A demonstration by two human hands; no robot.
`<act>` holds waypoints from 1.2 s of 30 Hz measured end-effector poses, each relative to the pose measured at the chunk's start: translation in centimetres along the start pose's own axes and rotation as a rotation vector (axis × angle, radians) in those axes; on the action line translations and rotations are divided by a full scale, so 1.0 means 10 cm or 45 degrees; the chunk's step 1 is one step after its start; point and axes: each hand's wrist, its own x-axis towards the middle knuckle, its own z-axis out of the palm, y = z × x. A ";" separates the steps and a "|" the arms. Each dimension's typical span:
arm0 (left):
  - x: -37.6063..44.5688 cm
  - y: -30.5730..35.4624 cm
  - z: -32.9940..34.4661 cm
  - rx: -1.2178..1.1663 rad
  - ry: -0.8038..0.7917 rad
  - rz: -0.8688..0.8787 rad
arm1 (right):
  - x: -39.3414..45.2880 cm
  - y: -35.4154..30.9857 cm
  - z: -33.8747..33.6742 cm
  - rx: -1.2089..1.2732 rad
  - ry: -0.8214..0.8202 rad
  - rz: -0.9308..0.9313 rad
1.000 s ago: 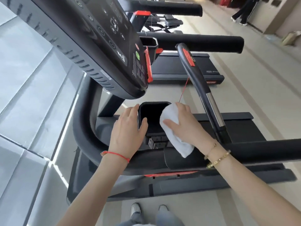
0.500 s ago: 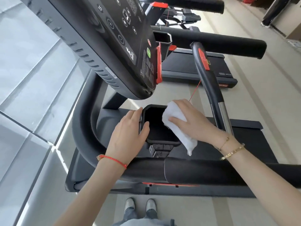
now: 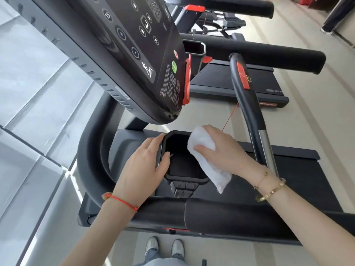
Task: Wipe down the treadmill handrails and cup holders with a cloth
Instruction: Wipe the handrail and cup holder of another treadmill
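**Cup holder, mid-wipe, with cloth and two hands**

Cup holder (image 3: 183, 166): black, open-topped pocket set below the console, ahead of the padded front handrail (image 3: 221, 214). Interior dark; a small pale item lies inside, too small to identify.

Cloth (image 3: 208, 160): white, folded, draped over the cup holder's right rim, its lower end hanging loose outside the pocket. Placement suggests the rim and inner wall are the surfaces being cleaned.

Right hand (image 3: 224, 148): laid over the cloth, fingers curled round its upper end, thumb pressing it against the rim. Gold bracelets at the wrist.

Left hand (image 3: 142, 166): rests on the cup holder's left edge with fingers nearly straight, gripping nothing; probably steadying the pocket against the push of the wipe. Red cord at the wrist.

Console (image 3: 134, 54): black panel with printed buttons, tilted over the work area.

Side handrail (image 3: 249, 112): curved black bar with a red tab and a metal section, just right of the cloth, untouched.

Surroundings: treadmill belt (image 3: 307, 169) beneath; pale floor (image 3: 317, 116); further treadmills beyond; glazed panels at left; the person's shoes (image 3: 165, 246) below the front rail.
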 end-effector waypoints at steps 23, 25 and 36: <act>0.00 -0.02 0.01 0.041 0.004 0.010 | 0.32 -0.42 0.03 -0.760 -0.036 -0.597; 0.01 -0.02 0.01 0.027 0.006 0.020 | 0.28 -0.36 0.00 -0.720 -0.040 -0.465; 0.00 -0.03 0.02 0.048 -0.020 -0.003 | -0.01 -0.28 0.00 -0.212 0.000 0.177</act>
